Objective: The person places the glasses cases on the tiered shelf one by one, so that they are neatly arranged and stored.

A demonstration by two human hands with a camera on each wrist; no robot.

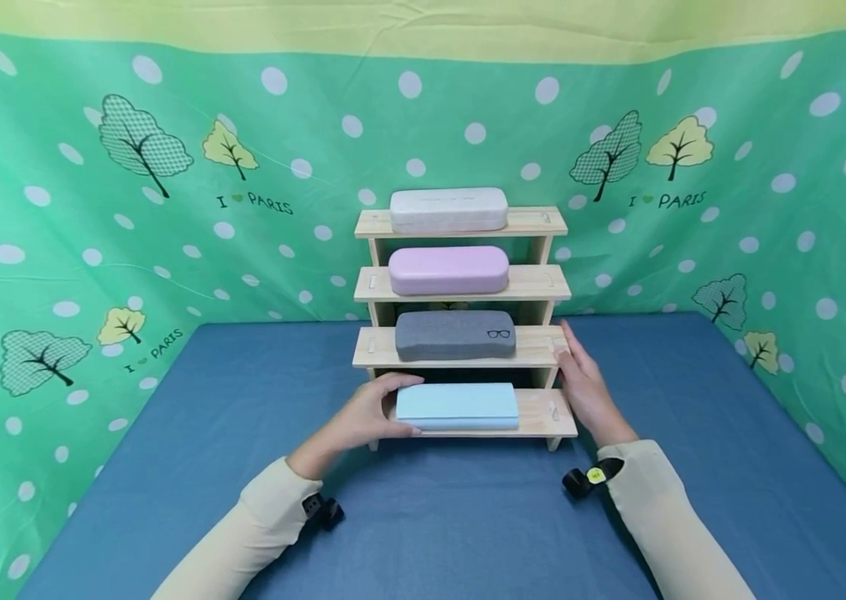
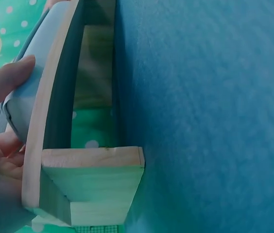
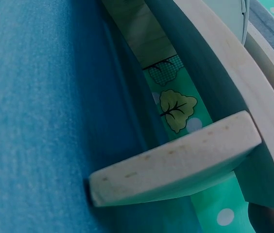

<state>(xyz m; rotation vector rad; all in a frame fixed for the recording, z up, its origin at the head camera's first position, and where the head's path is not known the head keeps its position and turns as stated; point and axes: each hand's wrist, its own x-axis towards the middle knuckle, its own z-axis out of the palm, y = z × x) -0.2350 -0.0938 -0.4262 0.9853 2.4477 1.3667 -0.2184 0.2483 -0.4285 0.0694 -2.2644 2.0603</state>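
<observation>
A light blue glasses case point(image 1: 457, 406) lies on the lowest step of a four-step wooden display rack point(image 1: 553, 408). My left hand point(image 1: 362, 417) grips the case's left end, thumb at its front edge and fingers over the back. In the left wrist view, the thumb point(image 2: 13, 77) presses against the blue case point(image 2: 42, 46). At the rack's right side, my right hand point(image 1: 588, 387) touches the end of the second step from the bottom with fairly straight fingers. Only a dark sliver of that hand shows in the right wrist view.
Above sit a grey glasses case point(image 1: 455, 336) with a small glasses print, a lilac case point(image 1: 448, 271) and a white case point(image 1: 448, 210), one per step. The rack stands on a blue cloth point(image 1: 453, 517) before a green dotted curtain point(image 1: 453, 108) printed with trees.
</observation>
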